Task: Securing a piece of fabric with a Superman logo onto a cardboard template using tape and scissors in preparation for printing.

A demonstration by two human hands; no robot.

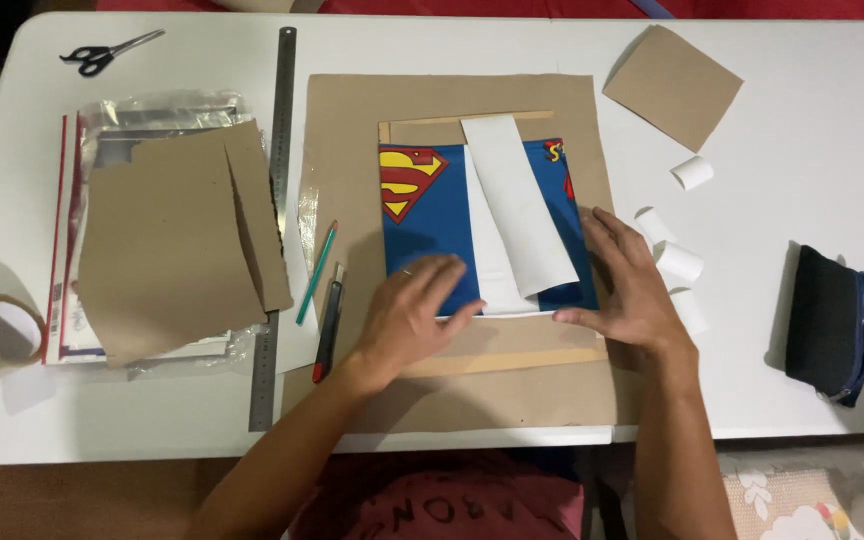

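White folding table (802,120) fills the view, and a large sheet of brown cardboard (352,120) lies flat in its middle, with a thin pale wooden frame (512,360) on it. Inside this frame lies the blue glossy wrapping sheet with red and yellow emblems (417,215); its long axis runs from left to right, parallel to the near table edge. Two white paper strips (512,200) lie across it, tilted a little, from the far edge of the frame toward the person.

Both hands rest on the near edge of the blue sheet. The left hand (407,315) lies flat on its near left corner, fingers slightly spread and pointing away and to the right; it clamps nothing. The right hand (627,285) lies on the near right corner, fingers open and stretched, thumb pointing left along the sheet's near edge. So the sheet lies just ahead of both sets of fingers, between the two hands, and neither hand is clearly nearer.

Left of the cardboard lie a green pencil (318,270), a red and black utility knife (329,330) and a long steel ruler (274,220).
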